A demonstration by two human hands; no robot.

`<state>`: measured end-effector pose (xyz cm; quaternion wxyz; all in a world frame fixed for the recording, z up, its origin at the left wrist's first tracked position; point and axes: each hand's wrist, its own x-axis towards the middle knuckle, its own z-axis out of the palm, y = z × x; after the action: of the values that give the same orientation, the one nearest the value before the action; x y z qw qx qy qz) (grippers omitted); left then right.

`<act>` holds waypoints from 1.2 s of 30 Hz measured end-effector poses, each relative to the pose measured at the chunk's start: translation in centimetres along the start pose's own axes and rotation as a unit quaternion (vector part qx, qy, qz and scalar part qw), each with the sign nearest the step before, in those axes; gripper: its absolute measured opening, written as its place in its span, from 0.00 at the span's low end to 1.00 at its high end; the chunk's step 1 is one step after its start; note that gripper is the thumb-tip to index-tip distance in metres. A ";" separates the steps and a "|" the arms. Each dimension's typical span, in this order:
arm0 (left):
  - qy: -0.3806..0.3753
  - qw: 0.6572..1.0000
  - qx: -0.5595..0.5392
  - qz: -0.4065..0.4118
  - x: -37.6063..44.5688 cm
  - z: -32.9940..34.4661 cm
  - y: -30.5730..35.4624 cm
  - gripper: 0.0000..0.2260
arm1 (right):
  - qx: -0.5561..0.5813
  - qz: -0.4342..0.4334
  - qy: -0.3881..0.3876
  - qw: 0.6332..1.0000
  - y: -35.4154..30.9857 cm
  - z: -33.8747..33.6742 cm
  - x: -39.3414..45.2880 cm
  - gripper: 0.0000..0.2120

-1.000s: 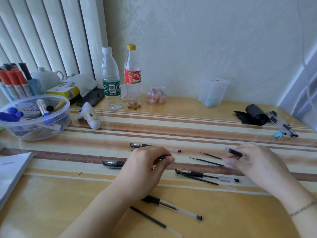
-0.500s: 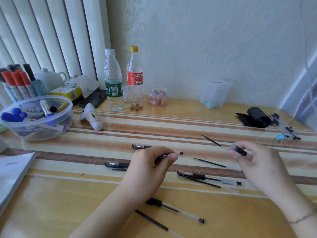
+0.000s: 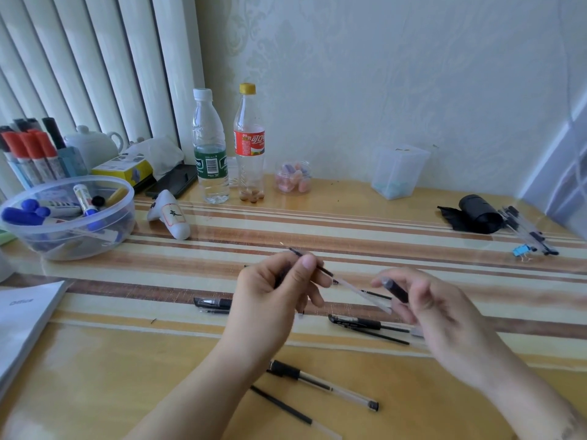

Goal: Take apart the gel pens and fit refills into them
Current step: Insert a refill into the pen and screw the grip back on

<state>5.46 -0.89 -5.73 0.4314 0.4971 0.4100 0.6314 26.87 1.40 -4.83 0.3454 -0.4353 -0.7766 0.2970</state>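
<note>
My left hand (image 3: 279, 293) is raised over the striped table and pinches a thin black refill (image 3: 324, 269) between thumb and fingers; something dark sits in its palm. The refill slants down to the right, and its clear end reaches the fingers of my right hand (image 3: 441, 312). That hand grips a short black pen grip section (image 3: 395, 290). On the table lie a capped gel pen (image 3: 212, 302), a second capped pen (image 3: 355, 322) with a loose refill (image 3: 382, 336) beside it, an uncapped pen (image 3: 320, 384) and another refill (image 3: 282, 404) at the front.
A clear bowl (image 3: 104, 230) of markers stands at the left, with a paper stack (image 3: 22, 319) in front of it. Two bottles (image 3: 209, 147), a white figure (image 3: 173, 214), a sweets jar (image 3: 292, 179) and a clear box (image 3: 397, 173) line the back. A black roll (image 3: 476, 214) and clipped pens (image 3: 527, 233) lie right.
My left hand has lifted off the table and moved right to pinch the refill. My right hand has come left with the grip section, so both hands now meet.
</note>
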 end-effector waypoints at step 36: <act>-0.031 0.999 0.014 0.016 -0.1 0.0 -0.6 0.09 | -0.061 -0.044 -0.062 0.995 0.5 1.7 -0.5 0.14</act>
<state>5.56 -0.82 -6.28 0.4269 0.5292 0.3966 0.6168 25.92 0.92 -6.30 0.2826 -0.4014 -0.8315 0.2599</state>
